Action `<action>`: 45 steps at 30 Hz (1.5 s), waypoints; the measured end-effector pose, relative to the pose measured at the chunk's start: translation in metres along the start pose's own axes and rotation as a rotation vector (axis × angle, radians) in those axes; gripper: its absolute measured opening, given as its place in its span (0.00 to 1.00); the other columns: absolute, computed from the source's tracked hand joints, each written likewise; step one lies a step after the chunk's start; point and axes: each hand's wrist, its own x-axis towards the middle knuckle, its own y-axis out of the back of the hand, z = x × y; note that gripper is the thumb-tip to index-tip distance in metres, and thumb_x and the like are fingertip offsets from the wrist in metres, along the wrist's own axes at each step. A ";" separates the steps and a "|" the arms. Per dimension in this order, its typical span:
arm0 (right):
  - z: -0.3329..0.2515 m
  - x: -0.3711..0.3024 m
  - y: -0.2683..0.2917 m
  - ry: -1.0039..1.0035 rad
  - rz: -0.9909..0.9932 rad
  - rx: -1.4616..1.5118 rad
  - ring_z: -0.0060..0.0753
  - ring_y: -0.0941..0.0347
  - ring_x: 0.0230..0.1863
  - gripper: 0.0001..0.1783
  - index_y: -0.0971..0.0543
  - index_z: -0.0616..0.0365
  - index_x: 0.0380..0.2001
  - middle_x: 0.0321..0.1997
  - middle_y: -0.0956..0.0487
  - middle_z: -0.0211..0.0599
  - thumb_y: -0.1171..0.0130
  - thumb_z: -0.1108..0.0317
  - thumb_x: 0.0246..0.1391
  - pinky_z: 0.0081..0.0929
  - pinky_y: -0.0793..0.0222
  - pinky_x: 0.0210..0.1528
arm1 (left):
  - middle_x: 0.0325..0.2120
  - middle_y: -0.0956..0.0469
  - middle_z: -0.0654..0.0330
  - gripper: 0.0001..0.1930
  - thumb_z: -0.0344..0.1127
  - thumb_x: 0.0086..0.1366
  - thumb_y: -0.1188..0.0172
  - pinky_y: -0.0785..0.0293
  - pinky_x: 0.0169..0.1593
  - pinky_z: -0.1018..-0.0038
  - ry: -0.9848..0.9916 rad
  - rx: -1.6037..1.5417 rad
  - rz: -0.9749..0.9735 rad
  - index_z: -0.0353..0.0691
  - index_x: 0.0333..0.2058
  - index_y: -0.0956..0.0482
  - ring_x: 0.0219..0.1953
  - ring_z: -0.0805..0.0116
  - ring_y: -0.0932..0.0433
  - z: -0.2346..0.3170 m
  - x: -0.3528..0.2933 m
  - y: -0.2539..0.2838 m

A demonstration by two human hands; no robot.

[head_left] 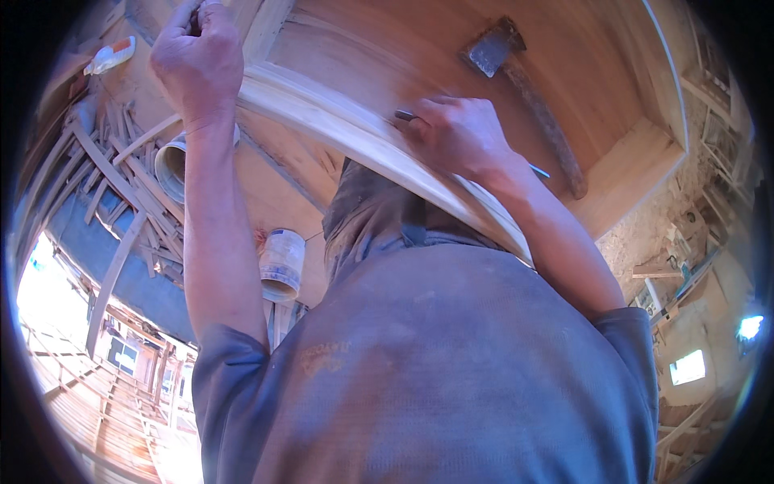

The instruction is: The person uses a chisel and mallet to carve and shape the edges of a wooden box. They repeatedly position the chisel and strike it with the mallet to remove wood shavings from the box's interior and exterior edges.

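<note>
My right hand (463, 137) is closed round a short dark rod-like tool (405, 115), its end poking out past the fingers; the hand hides the rest. It rests over the near rim of a large shallow wooden box or frame (322, 101). Just past the right wrist a thin blue tip (538, 171) shows; whether it belongs to the same tool I cannot tell. At the upper left, beside the frame's corner, my left hand (201, 68) is raised with curled fingers. What it grips, if anything, is hidden. Inside the frame lies a hatchet (493, 50) with a worn wooden handle.
Left of the frame stand a pale bucket (171, 168) and a white bucket (282, 260). Piled wood strips (121, 173) lie further left, with a white and orange bottle (110, 55) above them. Wood scraps (657, 270) lie on the right.
</note>
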 end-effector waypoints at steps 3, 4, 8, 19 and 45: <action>0.003 0.005 0.000 0.194 0.003 -0.056 0.48 0.18 0.35 0.07 0.18 0.54 0.28 0.29 0.16 0.43 0.41 0.65 0.54 0.44 0.22 0.35 | 0.40 0.12 0.55 0.19 0.41 0.67 0.38 0.23 0.52 0.75 -0.020 0.008 -0.008 0.34 0.50 0.14 0.43 0.69 0.15 0.000 0.000 -0.002; 0.003 0.003 0.004 0.220 -0.051 -0.098 0.48 0.17 0.35 0.06 0.18 0.54 0.28 0.29 0.16 0.43 0.41 0.66 0.54 0.44 0.22 0.35 | 0.40 0.12 0.56 0.19 0.41 0.67 0.38 0.23 0.52 0.75 -0.029 0.025 -0.008 0.34 0.50 0.14 0.43 0.69 0.15 0.001 -0.001 -0.001; 0.006 -0.013 0.041 0.210 -0.397 -0.202 0.50 0.17 0.36 0.07 0.17 0.57 0.31 0.31 0.16 0.46 0.42 0.67 0.54 0.44 0.22 0.37 | 0.40 0.12 0.56 0.19 0.42 0.67 0.38 0.24 0.52 0.75 -0.067 0.041 0.009 0.34 0.50 0.14 0.43 0.68 0.15 -0.001 -0.001 0.002; 0.004 0.003 0.033 0.176 -0.302 -0.116 0.53 0.18 0.39 0.07 0.15 0.56 0.29 0.35 0.15 0.45 0.40 0.71 0.47 0.44 0.21 0.42 | 0.40 0.12 0.55 0.19 0.40 0.68 0.38 0.24 0.51 0.75 -0.034 0.010 0.007 0.33 0.49 0.14 0.43 0.69 0.15 -0.004 -0.001 -0.002; 0.039 -0.065 0.062 -0.673 -0.112 0.793 0.29 0.23 0.29 0.09 0.16 0.63 0.32 0.23 0.20 0.38 0.38 0.67 0.58 0.36 0.29 0.33 | 0.43 0.18 0.48 0.19 0.32 0.65 0.40 0.27 0.59 0.60 0.046 -0.163 -1.369 0.37 0.55 0.19 0.51 0.49 0.22 0.120 -0.041 0.005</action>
